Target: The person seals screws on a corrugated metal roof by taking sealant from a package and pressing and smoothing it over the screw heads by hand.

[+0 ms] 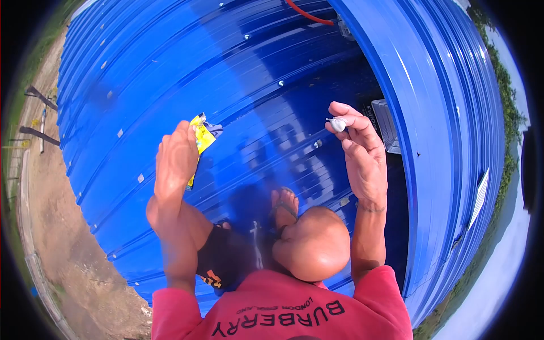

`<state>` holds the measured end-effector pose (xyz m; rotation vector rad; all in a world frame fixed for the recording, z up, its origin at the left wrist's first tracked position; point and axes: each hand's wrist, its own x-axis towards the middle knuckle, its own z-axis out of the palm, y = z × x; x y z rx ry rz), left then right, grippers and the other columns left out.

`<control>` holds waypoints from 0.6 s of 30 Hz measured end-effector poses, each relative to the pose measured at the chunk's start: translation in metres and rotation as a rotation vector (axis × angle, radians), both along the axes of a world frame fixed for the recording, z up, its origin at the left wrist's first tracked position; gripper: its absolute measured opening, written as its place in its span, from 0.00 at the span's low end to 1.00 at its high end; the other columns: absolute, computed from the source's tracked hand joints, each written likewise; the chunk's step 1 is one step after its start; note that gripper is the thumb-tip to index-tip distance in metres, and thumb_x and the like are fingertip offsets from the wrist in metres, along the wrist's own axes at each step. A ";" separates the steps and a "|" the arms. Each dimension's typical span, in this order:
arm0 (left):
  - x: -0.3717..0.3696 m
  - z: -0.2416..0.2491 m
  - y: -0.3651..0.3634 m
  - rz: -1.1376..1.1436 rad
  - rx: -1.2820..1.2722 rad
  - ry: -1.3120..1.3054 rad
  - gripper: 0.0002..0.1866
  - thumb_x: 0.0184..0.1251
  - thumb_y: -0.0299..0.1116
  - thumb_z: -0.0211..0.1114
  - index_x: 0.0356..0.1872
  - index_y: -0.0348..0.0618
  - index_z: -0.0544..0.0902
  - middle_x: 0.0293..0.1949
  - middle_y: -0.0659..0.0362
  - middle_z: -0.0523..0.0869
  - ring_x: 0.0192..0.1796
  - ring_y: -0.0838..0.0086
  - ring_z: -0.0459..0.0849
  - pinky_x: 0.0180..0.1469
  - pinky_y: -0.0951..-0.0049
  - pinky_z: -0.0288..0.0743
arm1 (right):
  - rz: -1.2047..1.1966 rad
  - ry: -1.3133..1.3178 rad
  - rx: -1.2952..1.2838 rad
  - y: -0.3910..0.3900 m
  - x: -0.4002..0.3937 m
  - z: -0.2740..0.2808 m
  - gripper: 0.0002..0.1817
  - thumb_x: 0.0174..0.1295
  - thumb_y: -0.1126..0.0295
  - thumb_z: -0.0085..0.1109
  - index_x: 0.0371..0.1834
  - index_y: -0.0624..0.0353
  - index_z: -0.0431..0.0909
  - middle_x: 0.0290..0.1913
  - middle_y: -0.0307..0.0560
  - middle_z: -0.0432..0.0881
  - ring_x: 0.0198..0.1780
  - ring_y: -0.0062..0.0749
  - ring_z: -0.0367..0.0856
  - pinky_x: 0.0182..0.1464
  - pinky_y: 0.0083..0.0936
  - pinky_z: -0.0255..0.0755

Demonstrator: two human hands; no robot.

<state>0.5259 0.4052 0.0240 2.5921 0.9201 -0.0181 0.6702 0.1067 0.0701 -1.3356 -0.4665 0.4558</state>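
Note:
My left hand (177, 160) is closed on a torn yellow packet (205, 136) with a grey-silver edge, held above the blue metal roof. Its lower end hangs beneath my fingers. On the other side, my right hand (361, 150) is raised with bent fingers. A small grey-white lump (338, 124) with a thin tip sits at those fingertips; whether it is a soft paste or a solid piece cannot be made out. The thumb is a little apart from it.
I squat on the ribbed blue roof (187, 68), dotted with screw heads. A raised blue panel (419, 141) curves along the right. Beside it lies a dark box with lettering (385, 124). A red hose (309, 12) runs at the top. The roof's left edge drops to dirt ground (56, 215).

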 end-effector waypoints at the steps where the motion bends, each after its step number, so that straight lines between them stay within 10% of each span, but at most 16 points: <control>1: 0.000 0.013 0.013 0.095 -0.067 0.013 0.19 0.84 0.43 0.47 0.45 0.35 0.78 0.25 0.42 0.84 0.25 0.54 0.86 0.33 0.56 0.80 | -0.070 -0.001 -0.027 -0.009 0.007 -0.008 0.24 0.56 0.85 0.44 0.56 0.65 0.79 0.69 0.51 0.73 0.67 0.34 0.74 0.71 0.38 0.68; 9: -0.012 0.039 0.023 0.180 -0.238 -0.249 0.21 0.86 0.48 0.47 0.51 0.42 0.81 0.24 0.60 0.79 0.22 0.81 0.77 0.24 0.75 0.71 | -0.187 -0.226 -0.844 -0.092 0.032 -0.252 0.27 0.57 0.87 0.45 0.56 0.53 0.83 0.48 0.48 0.77 0.49 0.36 0.78 0.56 0.29 0.74; 18: -0.025 0.040 0.025 0.228 -0.267 -0.239 0.20 0.84 0.48 0.50 0.53 0.41 0.81 0.26 0.60 0.79 0.22 0.81 0.77 0.25 0.76 0.71 | -0.241 -0.185 -0.915 -0.084 0.021 -0.294 0.30 0.58 0.87 0.45 0.59 0.48 0.84 0.48 0.48 0.75 0.51 0.39 0.75 0.57 0.32 0.72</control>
